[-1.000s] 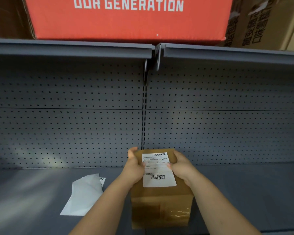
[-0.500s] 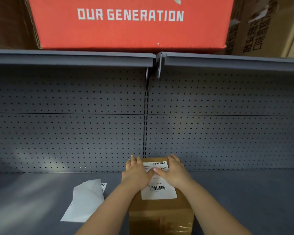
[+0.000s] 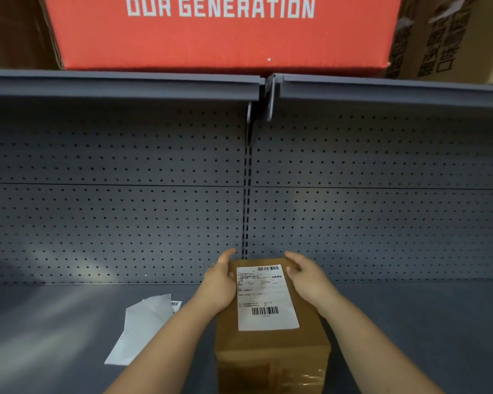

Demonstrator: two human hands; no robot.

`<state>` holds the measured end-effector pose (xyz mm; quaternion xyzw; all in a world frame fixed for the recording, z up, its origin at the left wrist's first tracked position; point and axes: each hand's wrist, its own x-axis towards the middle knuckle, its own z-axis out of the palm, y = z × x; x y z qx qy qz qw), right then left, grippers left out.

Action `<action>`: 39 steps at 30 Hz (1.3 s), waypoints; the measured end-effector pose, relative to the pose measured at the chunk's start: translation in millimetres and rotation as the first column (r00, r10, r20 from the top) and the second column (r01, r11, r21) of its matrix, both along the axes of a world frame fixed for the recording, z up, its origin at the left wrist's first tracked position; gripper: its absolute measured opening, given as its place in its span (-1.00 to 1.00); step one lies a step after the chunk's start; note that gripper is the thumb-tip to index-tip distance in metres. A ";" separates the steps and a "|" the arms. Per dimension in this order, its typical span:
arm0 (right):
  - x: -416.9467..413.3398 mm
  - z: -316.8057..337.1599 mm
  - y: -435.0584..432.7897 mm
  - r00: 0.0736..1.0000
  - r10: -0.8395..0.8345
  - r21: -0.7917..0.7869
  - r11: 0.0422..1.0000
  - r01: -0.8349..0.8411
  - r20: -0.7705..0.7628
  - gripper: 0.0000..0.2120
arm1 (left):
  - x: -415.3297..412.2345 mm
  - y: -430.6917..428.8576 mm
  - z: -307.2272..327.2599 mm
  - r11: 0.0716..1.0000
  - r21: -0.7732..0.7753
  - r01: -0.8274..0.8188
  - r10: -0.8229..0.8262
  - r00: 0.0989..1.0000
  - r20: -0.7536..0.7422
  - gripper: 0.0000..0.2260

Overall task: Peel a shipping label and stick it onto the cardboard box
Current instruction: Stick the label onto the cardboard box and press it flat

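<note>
**Label lies flat on the box, a hand at each side**

A brown cardboard box stands on the grey shelf, near the middle of the view and close to the person. Its long top face runs away toward the perforated back panel. The white shipping label lies flat on that top face, on the far half, with one barcode at its far edge and another near its close edge. All four corners look pressed down; no edge appears to be lifted.

The left hand rests against the left side of the box, its palm at the top edge just beside the label and its fingers reaching toward the far corner. The right hand is on the right side, fingers spread and loosely curled over the far right corner. Whether it touches the cardboard or hovers just above it cannot be told. The hands are apart, with the label between them, and neither grips anything.

To the left of the box, on the same shelf, lies a white sheet of paper, slightly curled, with a small barcode showing at its far right corner. It is near the left forearm.

On the upper shelf sits a red box printed with "OUR GENERATION". Brown cartons with dark printed characters stand to its right.
</note>
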<state>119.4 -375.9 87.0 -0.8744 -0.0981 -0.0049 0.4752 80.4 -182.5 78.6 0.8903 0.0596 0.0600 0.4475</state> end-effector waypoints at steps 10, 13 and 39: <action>-9.1 2.4 5.4 0.887 0.461 -0.699 0.642 -0.315 0.024 -0.48 | -5.1 -8.7 2.4 0.698 0.635 0.332 -0.319 0.937 -0.139 -0.51; -5.2 5.7 -6.9 0.886 0.463 -0.679 0.658 -0.326 0.023 -0.49 | -3.6 2.7 3.9 0.669 0.672 0.317 -0.321 0.939 -0.124 -0.53; -70.2 2.8 -67.3 0.838 0.541 -0.584 0.705 -0.404 0.074 -0.48 | -84.3 32.6 -5.8 0.699 0.601 0.388 -0.484 0.875 -0.002 -0.34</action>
